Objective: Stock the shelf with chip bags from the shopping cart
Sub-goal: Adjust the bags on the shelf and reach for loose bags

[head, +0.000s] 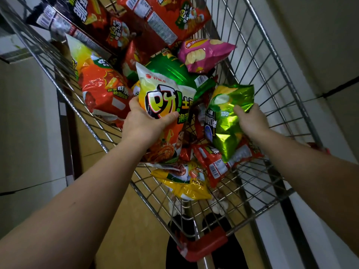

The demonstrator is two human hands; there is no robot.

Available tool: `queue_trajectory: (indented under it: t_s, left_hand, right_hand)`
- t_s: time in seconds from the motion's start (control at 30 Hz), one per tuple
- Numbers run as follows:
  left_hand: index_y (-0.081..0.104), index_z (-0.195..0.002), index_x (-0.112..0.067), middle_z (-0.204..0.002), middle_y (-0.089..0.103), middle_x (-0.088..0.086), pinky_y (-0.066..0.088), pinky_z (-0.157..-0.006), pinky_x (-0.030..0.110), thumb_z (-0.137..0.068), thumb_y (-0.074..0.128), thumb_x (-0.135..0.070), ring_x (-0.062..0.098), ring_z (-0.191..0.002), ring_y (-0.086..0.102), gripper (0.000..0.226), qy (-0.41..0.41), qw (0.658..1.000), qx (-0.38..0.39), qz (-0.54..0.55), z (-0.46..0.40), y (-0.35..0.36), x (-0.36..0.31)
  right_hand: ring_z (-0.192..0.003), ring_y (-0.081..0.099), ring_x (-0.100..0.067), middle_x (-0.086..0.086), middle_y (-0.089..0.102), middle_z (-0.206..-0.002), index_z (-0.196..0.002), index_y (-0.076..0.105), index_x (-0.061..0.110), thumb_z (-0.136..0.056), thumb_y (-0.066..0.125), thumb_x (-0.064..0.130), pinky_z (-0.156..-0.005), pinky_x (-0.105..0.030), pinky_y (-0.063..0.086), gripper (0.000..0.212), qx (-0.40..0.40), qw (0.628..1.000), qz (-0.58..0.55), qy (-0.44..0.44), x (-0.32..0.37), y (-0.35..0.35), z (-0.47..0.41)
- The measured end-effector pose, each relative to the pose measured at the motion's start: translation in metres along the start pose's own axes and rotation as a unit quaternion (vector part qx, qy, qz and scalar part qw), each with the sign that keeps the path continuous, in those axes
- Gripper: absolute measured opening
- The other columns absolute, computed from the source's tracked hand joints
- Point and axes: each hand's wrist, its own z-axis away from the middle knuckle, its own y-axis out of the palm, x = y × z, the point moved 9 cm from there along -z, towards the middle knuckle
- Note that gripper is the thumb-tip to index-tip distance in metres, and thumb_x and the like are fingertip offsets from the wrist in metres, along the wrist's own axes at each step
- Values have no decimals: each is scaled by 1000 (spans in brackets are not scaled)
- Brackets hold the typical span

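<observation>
Both arms reach down into the wire shopping cart (258, 61), each hand holding a chip bag. The left hand (143, 123) is clamped on a white and yellow bag (165, 105) with bold black-outlined lettering: the thumb lies across its printed front and the fingers curl behind its left edge, so the bag stands tilted near the middle of the cart, its top pointing toward 11 o'clock. The right hand (250, 121) grips a shiny lime-green bag (227, 121) by its right edge, thumb on the front and the other fingers hidden behind the foil; this bag sits at about 3 o'clock from the white and yellow one, just beside it, and whether the two touch cannot be told. Loose bags fill the rest of the cart. A large orange-red bag (103, 92) leans against the cart's left wall at 9 o'clock. A dark green bag (171, 72) lies just behind the held white bag, and a pink bag (204, 53) rests at 1 o'clock near the right wall. More red bags (161, 18) pile up at 12 o'clock at the far end. Toward 6 o'clock, a yellow bag (184, 183) and a red bag with a barcode (215, 164) lie on the cart's wire floor. The cart's red corner bumper (206, 243) shows at the bottom.
</observation>
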Motion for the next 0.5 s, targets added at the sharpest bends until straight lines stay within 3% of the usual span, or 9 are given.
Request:
queue_trajectory:
  t_s: [0.1, 0.2, 0.3, 0.4, 0.5]
  left_hand:
    - [25, -144, -18, -136, 50, 4, 39, -95, 36, -72, 75, -50, 27, -125, 47, 92, -1, 1000, 3, 2, -1, 1, 0]
    - [25, -144, -18, -136, 51, 5, 39, -98, 38, -73, 75, -49, 28, -125, 48, 92, -4, 1000, 8, 10, -1, 1, 3]
    - [25, -144, -17, -135, 51, 5, 40, -100, 39, -73, 75, -48, 28, -125, 48, 93, -6, 1000, 11, 16, -1, 1, 4]
    - [24, -144, -18, -136, 50, 5, 39, -100, 39, -73, 75, -49, 28, -125, 48, 92, -8, 1000, 11, 18, -1, 0, 5]
    - [24, -144, -18, -136, 50, 6, 38, -102, 41, -73, 75, -49, 29, -126, 47, 92, -11, 1000, 15, 18, -2, 1, 6]
  right_hand:
    - [-121, 46, -37, -21, 47, -135, -142, 26, 7, -98, 38, 38, -93, -37, 38, 55, 25, 999, 11, 47, -19, 25, 12]
    - [-126, 43, -35, -16, 43, -141, -144, 23, 9, -91, 53, 44, -101, -40, 36, 71, 51, 996, -33, 66, -27, 39, 18]
    - [-128, 43, -31, -11, 42, -142, -146, 21, 15, -74, 70, 53, -104, -45, 38, 95, 5, 996, -82, 33, -18, 31, 15]
    - [-129, 42, -27, -7, 42, -143, -146, 21, 21, -69, 71, 58, -105, -43, 38, 99, -48, 995, -91, -9, 11, 16, 10]
    - [-128, 43, -29, -8, 42, -143, -147, 17, 20, -68, 74, 55, -104, -44, 39, 103, -44, 987, -149, 32, 18, 17, -3]
